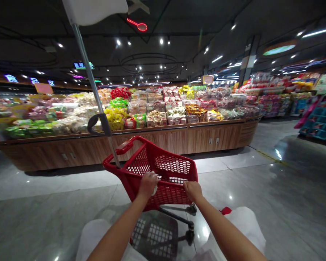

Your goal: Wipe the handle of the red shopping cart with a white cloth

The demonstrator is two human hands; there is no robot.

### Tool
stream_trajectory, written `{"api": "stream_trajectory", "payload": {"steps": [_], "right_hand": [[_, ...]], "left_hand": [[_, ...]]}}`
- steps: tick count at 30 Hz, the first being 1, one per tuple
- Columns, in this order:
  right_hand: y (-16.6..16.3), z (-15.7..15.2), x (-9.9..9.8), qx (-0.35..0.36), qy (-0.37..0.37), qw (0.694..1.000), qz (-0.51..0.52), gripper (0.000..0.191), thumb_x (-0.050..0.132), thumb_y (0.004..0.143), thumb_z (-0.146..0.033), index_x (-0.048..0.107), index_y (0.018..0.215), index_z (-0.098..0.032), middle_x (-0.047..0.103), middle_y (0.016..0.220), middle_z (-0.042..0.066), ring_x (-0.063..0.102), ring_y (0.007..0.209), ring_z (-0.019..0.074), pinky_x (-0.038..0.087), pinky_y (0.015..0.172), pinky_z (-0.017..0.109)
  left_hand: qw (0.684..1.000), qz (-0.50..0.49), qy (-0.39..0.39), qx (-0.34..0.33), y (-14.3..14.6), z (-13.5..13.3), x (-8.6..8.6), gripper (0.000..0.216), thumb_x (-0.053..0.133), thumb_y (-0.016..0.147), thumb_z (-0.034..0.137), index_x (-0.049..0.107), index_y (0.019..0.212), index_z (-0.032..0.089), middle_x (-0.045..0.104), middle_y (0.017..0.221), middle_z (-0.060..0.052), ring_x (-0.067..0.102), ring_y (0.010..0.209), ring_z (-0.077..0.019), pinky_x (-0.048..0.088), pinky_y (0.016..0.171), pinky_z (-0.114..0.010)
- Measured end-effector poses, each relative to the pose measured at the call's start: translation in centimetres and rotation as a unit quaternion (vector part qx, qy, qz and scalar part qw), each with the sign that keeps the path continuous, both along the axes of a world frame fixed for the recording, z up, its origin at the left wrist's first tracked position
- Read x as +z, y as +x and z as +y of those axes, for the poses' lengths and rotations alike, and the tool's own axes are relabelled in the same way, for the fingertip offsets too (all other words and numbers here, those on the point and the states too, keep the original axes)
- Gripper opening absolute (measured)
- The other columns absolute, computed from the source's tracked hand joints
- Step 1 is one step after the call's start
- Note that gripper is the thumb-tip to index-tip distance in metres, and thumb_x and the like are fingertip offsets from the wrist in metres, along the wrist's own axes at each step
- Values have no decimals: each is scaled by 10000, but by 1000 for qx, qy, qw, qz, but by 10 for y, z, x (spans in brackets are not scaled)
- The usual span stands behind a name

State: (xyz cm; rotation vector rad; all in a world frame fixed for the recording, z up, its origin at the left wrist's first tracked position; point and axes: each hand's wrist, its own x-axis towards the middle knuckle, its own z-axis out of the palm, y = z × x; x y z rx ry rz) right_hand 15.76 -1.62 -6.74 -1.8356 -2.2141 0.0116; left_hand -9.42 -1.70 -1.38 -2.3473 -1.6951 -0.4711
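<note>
A red plastic shopping cart (168, 194) with perforated basket walls stands sideways in front of me. My left hand (148, 184) is closed at the near rim of the basket, and a crumpled white cloth (154, 190) shows under its fingers. Whether it is cloth or paper is hard to tell. Farther right along the same rim, my right hand (193, 190) has its fingers curled over the edge. The cart's red handle (124, 146) is at its left end, beside a tall grey pole (87, 67) with a dark loop grip (99, 124) on it.
Behind the cart runs a long wood-panelled display counter (176, 139) heaped with packaged goods. A blue rack (317, 121) and more stacked goods stand at right. The cart's wheels (190, 232) rest on a shiny grey floor (247, 188). A white panel (96, 11) tops the pole.
</note>
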Motion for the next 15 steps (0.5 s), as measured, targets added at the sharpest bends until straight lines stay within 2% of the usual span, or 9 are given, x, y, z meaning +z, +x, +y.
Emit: {"api": "stream_trajectory", "payload": {"steps": [2,4,6,7,8,10,12,15], "right_hand": [[0,0,0,0,-2,1000,0,558,199,996,-295,720,833,-179,735,893,108,666,818,222,404,708,303],[2,-1,0,3,-3,1000,5,552,207,994,-289,721,829,-175,735,888,114,667,810,225,405,703,305],[5,-3,2,8,-5,1000,10,541,222,994,-295,722,826,-175,736,882,115,667,812,224,405,705,299],[6,-3,3,10,-6,1000,11,535,228,995,-300,722,829,-178,736,885,113,667,816,220,405,708,293],[8,-4,4,11,-7,1000,11,534,230,997,-304,721,830,-179,736,888,109,667,819,215,404,710,286],[10,-4,4,10,-10,1000,1,540,221,1002,-304,718,830,-178,735,892,105,667,820,206,403,711,273],[12,-2,4,10,-11,1000,-12,546,212,1003,-297,716,829,-174,735,889,104,666,824,201,403,712,264],[12,1,2,12,-8,1000,-19,532,223,1000,-296,716,843,-173,734,891,103,663,839,197,401,713,254]], "left_hand": [[999,-20,-23,15,49,-2,-17,158,534,884,288,633,875,166,608,1001,-118,533,971,-274,409,890,-419],[999,-21,-27,-6,83,-4,-30,189,516,897,315,633,887,166,605,1008,-116,534,979,-278,412,886,-420],[998,3,-24,-55,91,-3,-36,181,491,910,293,627,914,175,602,1024,-108,542,970,-265,423,878,-414],[996,23,-22,-82,85,-1,-36,164,483,912,262,623,930,179,600,1029,-105,548,956,-254,432,869,-408],[993,44,-17,-104,72,1,-34,150,478,908,221,618,942,181,599,1027,-103,556,935,-243,442,853,-400],[989,85,5,-125,28,8,-24,161,481,881,133,612,963,181,601,1018,-102,568,906,-226,462,826,-386],[984,113,57,-123,-30,15,-8,207,491,849,78,614,981,182,609,1037,-103,575,927,-226,473,833,-384],[971,136,129,-149,-112,20,19,266,497,837,69,620,1025,212,618,1105,-84,572,1003,-227,451,921,-407]]}}
